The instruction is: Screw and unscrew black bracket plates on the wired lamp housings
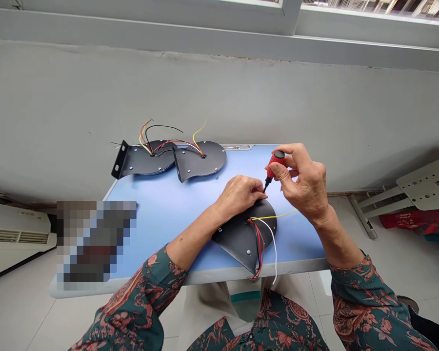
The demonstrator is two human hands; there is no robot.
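Observation:
A red-handled screwdriver (275, 165) is gripped in my right hand (303, 181), its shaft slanting down to the far edge of a black metal housing (237, 239). My left hand (238, 196) rests on that housing, with thumb and finger pinched close to the screwdriver's tip. Whatever those fingers pinch is hidden. Yellow, white, red and black wires (274, 241) come out of a hole in the middle of the housing. Screws sit around its face, and its pointed side is turned toward me.
Two similar black housings with wires, one at the left (141, 160) and one beside it (203, 161), lie at the back of the blue table (161, 209). A small loose screw (217, 177) lies near them. A blurred patch (98, 243) covers the left side. The wall stands behind.

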